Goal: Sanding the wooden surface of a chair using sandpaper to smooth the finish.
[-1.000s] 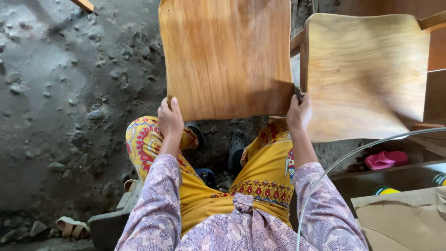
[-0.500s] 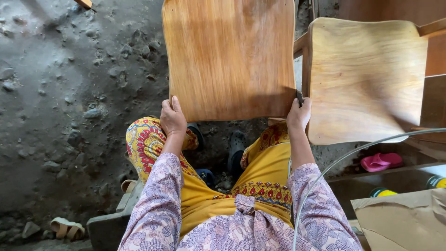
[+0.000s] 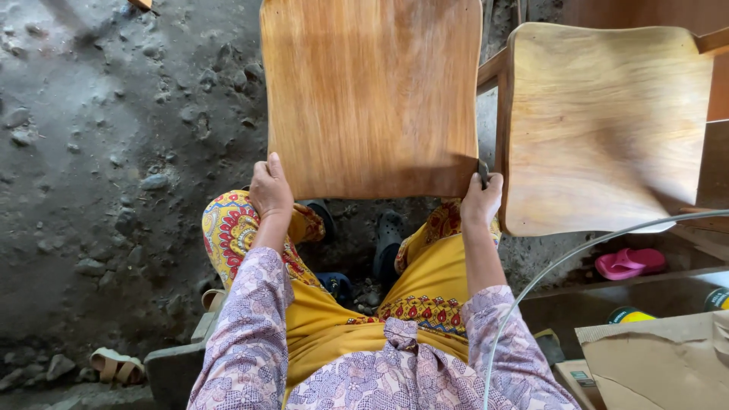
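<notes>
A seated person's left hand (image 3: 271, 187) gripped the near left corner of a curved, orange-brown plywood seat panel (image 3: 372, 95), fingers wrapped over its lower edge, while the right hand (image 3: 481, 202) closed on the near right corner, a small dark object pinched against the wood there; what that object was could not be told. The two hands were set well apart, one at each lower corner, and the panel stood tilted up in front of the person's knees, its top edge cut off by the frame. Compared with half a second earlier, the grip and the spacing of the hands were unchanged, and the panel had stayed in much the same place; a second earlier it sat slightly further left in view. The person wore lilac floral sleeves (image 3: 250, 326) and yellow patterned trousers (image 3: 425, 296), with dark clogs (image 3: 387, 239) on the ground between the knees. Just to the right of the held panel stood a paler wooden seat shell (image 3: 607, 129), its left edge just beside the right hand. A thin grey cable (image 3: 562, 262) arced across the lower right corner. Beyond it lay a pink sandal (image 3: 626, 263) and, nearer the frame's edge, a sheet of brown cardboard (image 3: 653, 364). To the left stretched rough grey ground strewn with stones (image 3: 114, 152), with a tan sandal (image 3: 114, 367) near the bottom corner.
</notes>
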